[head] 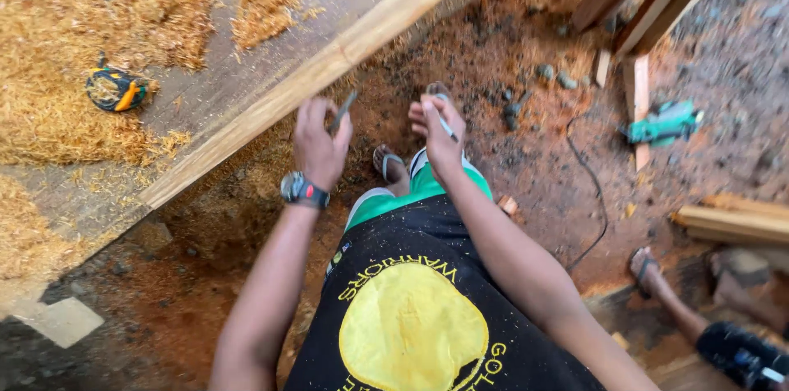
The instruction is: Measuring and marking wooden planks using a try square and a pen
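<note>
A: Hands first, from the head view. What has the left hand (319, 143) got?

B: Its fingers are curled round a thin dark nail-like piece (342, 112), pinched near the edge of a long pale wooden plank (329, 62). A wristwatch (303, 190) sits on that wrist.

A: And the right hand (440, 135)?

B: Closed round a slim pen or pencil (445, 124), held over the reddish dirt ground (526, 169), just beside the left hand.

A: Where does the plank lie?

B: Slanting along the edge of a workbench (205, 87) strewn with sawdust, where a tape measure (116, 89) rests.

A: Anything else?

B: A green power tool (664, 123) lies on the ground at right, with a black cable (593, 194) nearby and another person's sandalled foot (646, 266).
</note>
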